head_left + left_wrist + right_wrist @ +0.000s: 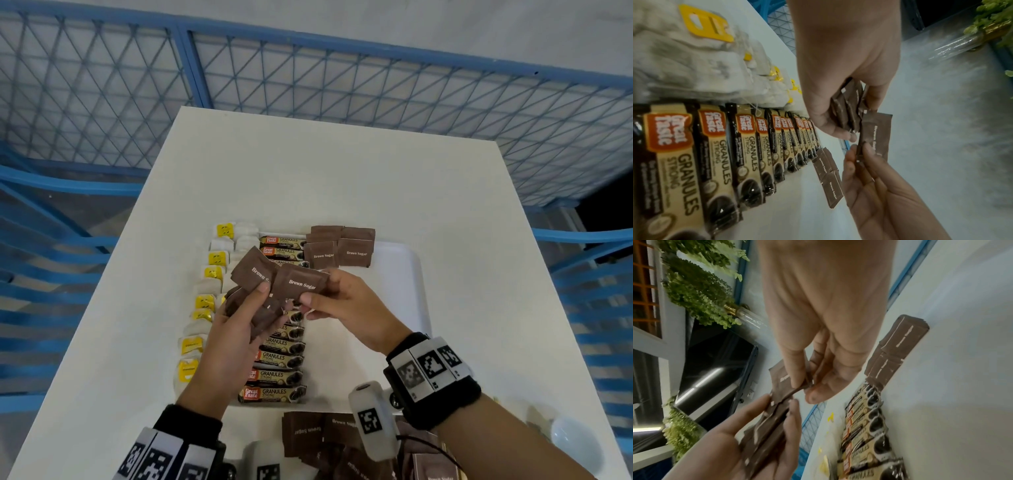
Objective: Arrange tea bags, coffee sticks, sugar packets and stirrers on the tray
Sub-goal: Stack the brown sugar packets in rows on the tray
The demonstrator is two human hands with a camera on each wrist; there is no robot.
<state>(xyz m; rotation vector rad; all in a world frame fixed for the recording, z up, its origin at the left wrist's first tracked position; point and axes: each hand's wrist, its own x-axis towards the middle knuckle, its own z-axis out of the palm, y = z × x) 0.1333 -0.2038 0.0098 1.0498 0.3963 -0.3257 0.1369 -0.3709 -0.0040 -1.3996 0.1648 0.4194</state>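
We hold brown sugar packets (255, 308) fanned in left hand (236, 329); right hand (346, 308) fingers (310, 301) pinch one packet (301, 282) above coffee sticks (279, 377) on tray (404, 274). Risk: loose fan slips, scatters onto neat rows below fingers.

The brown sugar packets (356, 253) at the tray's far edge read "Brown Sugar", as does the packet (301, 282) held above the tray; the coffee sticks (274, 394) read "Great Taste", "GRANULES", "STRONG"
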